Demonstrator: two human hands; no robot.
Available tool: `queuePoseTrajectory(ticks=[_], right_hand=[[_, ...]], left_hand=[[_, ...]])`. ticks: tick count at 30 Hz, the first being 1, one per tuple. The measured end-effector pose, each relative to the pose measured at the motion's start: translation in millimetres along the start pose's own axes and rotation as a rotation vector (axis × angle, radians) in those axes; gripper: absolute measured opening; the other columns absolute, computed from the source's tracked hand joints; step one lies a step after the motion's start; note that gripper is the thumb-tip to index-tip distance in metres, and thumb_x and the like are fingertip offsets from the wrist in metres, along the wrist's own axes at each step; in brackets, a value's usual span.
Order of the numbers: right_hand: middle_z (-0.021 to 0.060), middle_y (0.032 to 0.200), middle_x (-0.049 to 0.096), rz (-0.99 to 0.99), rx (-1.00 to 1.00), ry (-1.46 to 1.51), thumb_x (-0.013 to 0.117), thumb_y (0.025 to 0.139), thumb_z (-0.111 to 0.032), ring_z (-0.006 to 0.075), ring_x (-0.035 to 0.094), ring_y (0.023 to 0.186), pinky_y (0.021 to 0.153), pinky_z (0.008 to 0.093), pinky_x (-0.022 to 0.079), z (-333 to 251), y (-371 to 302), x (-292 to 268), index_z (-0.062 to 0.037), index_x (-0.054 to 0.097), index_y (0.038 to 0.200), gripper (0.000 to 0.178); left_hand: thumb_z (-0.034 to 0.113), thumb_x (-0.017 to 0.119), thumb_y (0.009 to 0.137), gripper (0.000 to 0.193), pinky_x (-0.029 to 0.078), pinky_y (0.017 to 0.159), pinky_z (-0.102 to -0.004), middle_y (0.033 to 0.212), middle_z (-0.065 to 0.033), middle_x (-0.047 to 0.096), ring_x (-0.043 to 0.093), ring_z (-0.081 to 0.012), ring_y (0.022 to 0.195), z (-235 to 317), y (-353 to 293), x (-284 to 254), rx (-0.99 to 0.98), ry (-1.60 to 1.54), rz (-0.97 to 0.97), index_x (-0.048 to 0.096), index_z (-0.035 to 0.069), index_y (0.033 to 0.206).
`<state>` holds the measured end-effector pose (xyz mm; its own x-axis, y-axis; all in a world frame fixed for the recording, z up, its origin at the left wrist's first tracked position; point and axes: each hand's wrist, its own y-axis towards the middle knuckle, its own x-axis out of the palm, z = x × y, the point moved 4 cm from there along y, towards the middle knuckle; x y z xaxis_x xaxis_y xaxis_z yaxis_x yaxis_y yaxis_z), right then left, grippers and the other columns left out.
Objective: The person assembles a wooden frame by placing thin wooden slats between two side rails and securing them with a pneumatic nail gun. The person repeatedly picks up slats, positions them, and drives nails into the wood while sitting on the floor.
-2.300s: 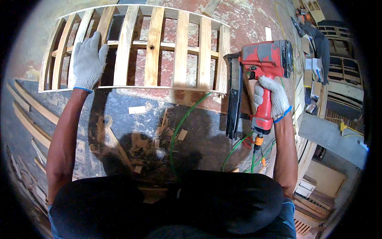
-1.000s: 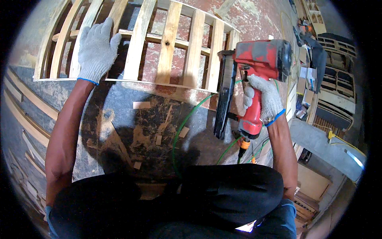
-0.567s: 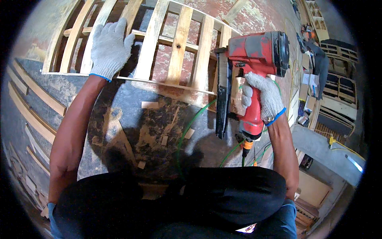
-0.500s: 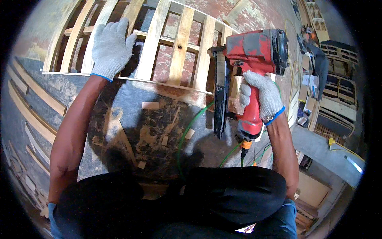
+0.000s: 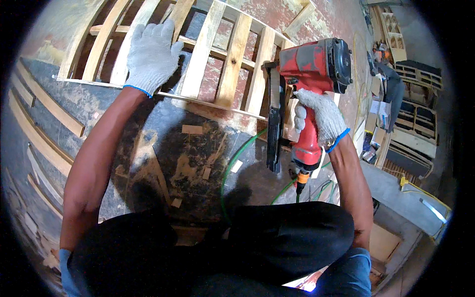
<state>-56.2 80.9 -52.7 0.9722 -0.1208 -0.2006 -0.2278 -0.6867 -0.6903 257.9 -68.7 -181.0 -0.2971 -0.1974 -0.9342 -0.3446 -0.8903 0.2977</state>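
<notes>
My left hand (image 5: 152, 54), in a grey knit glove with a blue cuff, lies open over the slats of a wooden pallet (image 5: 203, 54), its fingers stretched out and pointing away from me. In my right hand (image 5: 322, 116), gloved the same way, is the grip of a red and black nail gun (image 5: 309, 62). Its long black magazine (image 5: 275, 123) points toward me, beside the pallet's near right corner. An orange fitting (image 5: 303, 178) joins the base of its handle to a green air hose (image 5: 238, 156). Whether the gun's nose touches the pallet, I cannot tell.
Loose wooden strips (image 5: 44, 136) lie on the floor at the left. Small wood offcuts (image 5: 192, 129) and sawdust are scattered between my legs and the pallet. Stacked wooden frames (image 5: 415, 111) and boxes (image 5: 378, 114) stand at the far right, near a grey ledge (image 5: 396, 190).
The view has shifted slightly, so the pallet and my left hand appear further right. Against the pallet, the nail gun in my right hand has moved a little left. Both hands keep their hold.
</notes>
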Motion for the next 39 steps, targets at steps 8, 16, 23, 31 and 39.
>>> queuePoseTrajectory(ticks=[8,16,23,31,39], right_hand=[[0.0026,0.063,0.059,-0.035,-0.029,-0.101,0.069,0.096,-0.025,0.015,0.057,0.049,0.045,0.0297,0.047,-22,-2,12,-0.0107,0.062,0.092,0.016],[0.0053,0.064,0.06,-0.102,0.012,-0.013,0.064,0.1,-0.025,0.0185,0.058,0.049,0.048,0.0334,0.049,-33,6,46,-0.0099,0.059,0.094,0.017],[0.0055,0.064,0.059,-0.083,0.026,-0.136,0.065,0.099,-0.027,0.0185,0.059,0.049,0.047,0.0331,0.05,-40,4,56,-0.0077,0.06,0.093,0.021],[0.0046,0.066,0.059,-0.148,0.006,-0.029,0.065,0.1,-0.027,0.0177,0.059,0.051,0.049,0.0325,0.05,-48,12,74,-0.0093,0.06,0.095,0.019],[0.0053,0.066,0.059,-0.192,0.002,-0.072,0.064,0.101,-0.027,0.0188,0.058,0.05,0.049,0.0336,0.05,-60,16,102,-0.0083,0.06,0.091,0.022]], left_hand=[[0.035,0.063,0.095,0.049,0.037,0.109,-0.0481,0.112,-0.0128,0.066,0.058,-0.0316,0.113,-1,-2,-7,-0.002,-0.016,0.031,0.057,0.002,0.131],[0.034,0.062,0.096,0.046,0.037,0.109,-0.0481,0.111,-0.0141,0.066,0.059,-0.0318,0.113,-2,-2,-7,0.0,-0.059,0.036,0.058,0.002,0.129],[0.035,0.063,0.095,0.047,0.036,0.112,-0.0475,0.114,-0.0142,0.066,0.059,-0.0311,0.115,0,-2,-9,-0.015,-0.021,0.011,0.058,0.003,0.129],[0.035,0.063,0.095,0.042,0.038,0.106,-0.0479,0.109,-0.0139,0.066,0.059,-0.0321,0.111,-2,-2,-10,-0.006,-0.039,0.072,0.059,0.004,0.123],[0.033,0.061,0.095,0.037,0.04,0.101,-0.0465,0.103,-0.0145,0.066,0.059,-0.0318,0.107,-4,-2,-7,0.002,-0.064,0.101,0.06,0.004,0.118]])
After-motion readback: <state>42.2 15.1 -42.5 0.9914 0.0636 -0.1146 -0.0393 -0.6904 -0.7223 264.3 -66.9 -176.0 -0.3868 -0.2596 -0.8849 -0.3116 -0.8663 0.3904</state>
